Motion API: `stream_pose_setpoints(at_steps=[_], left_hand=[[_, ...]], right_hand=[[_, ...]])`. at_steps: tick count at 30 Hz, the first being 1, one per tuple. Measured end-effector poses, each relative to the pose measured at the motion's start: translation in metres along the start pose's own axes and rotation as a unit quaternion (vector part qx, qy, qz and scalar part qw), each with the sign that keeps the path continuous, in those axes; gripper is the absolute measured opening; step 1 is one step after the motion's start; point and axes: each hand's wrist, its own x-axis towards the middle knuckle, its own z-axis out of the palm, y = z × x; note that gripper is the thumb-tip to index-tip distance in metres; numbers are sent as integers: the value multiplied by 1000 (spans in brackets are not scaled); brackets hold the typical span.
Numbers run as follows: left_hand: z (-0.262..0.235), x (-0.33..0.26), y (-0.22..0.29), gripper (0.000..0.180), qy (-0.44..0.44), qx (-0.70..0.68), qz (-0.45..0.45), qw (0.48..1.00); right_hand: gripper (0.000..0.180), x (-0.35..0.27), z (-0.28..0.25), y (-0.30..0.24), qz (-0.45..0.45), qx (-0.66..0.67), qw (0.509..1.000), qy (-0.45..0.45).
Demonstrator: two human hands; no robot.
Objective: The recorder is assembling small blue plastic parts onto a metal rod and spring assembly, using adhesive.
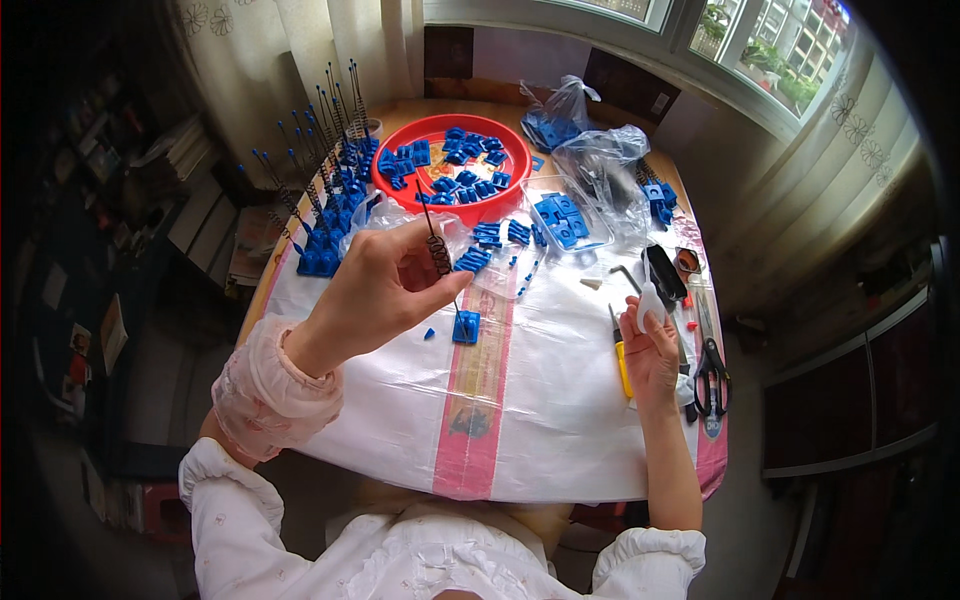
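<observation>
Here's the left hand (375,288), thumb and fingers pinching a dark coiled wire (438,255), its lower end reaching a small blue block (466,327) in front of the red tub (490,209)! Meanwhile the right hand (654,352) grips a white bottle (650,303), scissors (713,380) just beside on the bench (560,410).

At the far side of the surface (560,425) I see a basin (495,209) with pieces (462,150) in it. Spring stands (320,260) are left of the basin; right of it is a box (592,243) with plates (565,218) inside, and bags (603,150) behind this box. One block (466,327) lies before the basin. Near the right edge, a screwdriver (624,370) lies left of scissors (712,382).
</observation>
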Motion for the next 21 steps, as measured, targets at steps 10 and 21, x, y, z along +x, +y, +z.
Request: stream_pose_setpoints(at_steps=[10, 21], left_hand=[[2, 5, 10, 20, 1, 61, 32, 998], [10, 4, 3, 19, -2, 66, 45, 997]], right_hand=[[22, 2, 8, -1, -55, -210, 976, 6], [24, 22, 10, -37, -122, -553, 822, 63]])
